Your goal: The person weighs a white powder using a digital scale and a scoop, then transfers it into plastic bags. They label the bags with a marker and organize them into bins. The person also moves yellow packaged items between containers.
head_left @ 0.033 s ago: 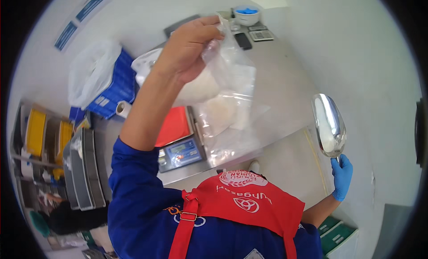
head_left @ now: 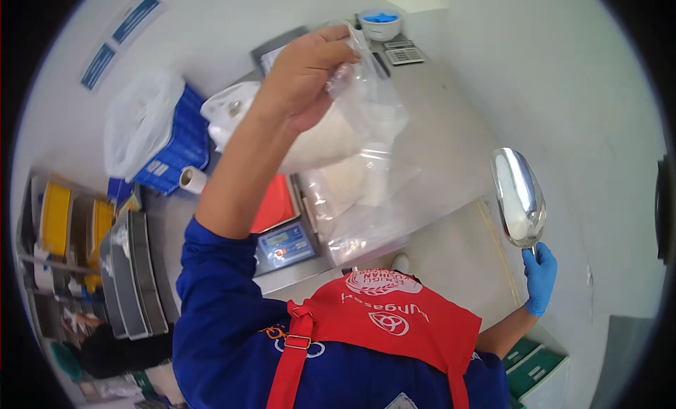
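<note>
My bare left hand (head_left: 310, 74) is raised over the steel table, its fingers closed on the top edge of a clear plastic bag (head_left: 384, 138). The bag hangs down, thin and see-through. Behind it sits a larger bag of whitish powder or grain (head_left: 320, 143), partly hidden by my forearm. At the right, my blue-gloved right hand (head_left: 541, 279) grips the handle of a shiny metal scoop (head_left: 519, 191). A little white material lies in the scoop's lower end. A digital scale (head_left: 287, 245) with a red pan (head_left: 276, 206) stands below my left forearm.
A lined blue crate (head_left: 169, 152) and a roll (head_left: 192, 179) are on the left. Grey trays (head_left: 134, 282) stand nearer. At the back are a calculator (head_left: 403, 53) and a white bowl of blue items (head_left: 381, 25). Another person (head_left: 120, 349) is at lower left.
The view has shifted slightly. My left hand and the hanging bag sit a little further right against the table, covering more of the dark phone. The right hand keeps the scoop in place.
</note>
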Motion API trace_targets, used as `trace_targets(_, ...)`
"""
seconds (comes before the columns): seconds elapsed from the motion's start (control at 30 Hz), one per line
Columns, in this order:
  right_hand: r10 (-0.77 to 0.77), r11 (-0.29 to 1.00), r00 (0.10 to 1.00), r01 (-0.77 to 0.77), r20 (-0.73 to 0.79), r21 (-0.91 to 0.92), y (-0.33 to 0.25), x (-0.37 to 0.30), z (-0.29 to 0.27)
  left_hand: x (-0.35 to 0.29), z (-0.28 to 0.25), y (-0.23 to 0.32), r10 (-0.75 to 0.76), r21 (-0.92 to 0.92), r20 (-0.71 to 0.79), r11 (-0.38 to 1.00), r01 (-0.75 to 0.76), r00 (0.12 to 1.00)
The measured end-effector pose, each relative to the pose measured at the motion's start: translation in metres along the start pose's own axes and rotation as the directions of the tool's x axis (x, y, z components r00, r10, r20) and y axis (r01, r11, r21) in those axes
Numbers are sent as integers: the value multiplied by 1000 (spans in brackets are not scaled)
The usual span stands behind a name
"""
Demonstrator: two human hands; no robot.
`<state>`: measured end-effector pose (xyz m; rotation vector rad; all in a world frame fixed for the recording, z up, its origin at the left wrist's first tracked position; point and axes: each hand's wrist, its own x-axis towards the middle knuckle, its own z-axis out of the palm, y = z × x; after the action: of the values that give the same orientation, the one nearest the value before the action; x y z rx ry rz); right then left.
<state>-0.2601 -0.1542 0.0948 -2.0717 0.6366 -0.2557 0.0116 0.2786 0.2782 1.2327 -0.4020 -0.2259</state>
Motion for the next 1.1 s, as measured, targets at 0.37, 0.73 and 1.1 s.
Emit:
trace_targets(0.37, 61, 979, 983, -92, -171, -181, 75, 26, -28, 60, 72, -345, -284, 291, -221, 894, 341, 933)
trace_targets(0.73, 126, 989, 989, -131, -78, -70, 60, 44, -31, -12, -48, -167, -353, 979, 4, -189, -76, 936)
trace_targets(1.1, -115, 987, 982, 130, 148, -95, -1, 63, 43, -36, -118, -121, -235, 595, -223, 736, 323, 946)
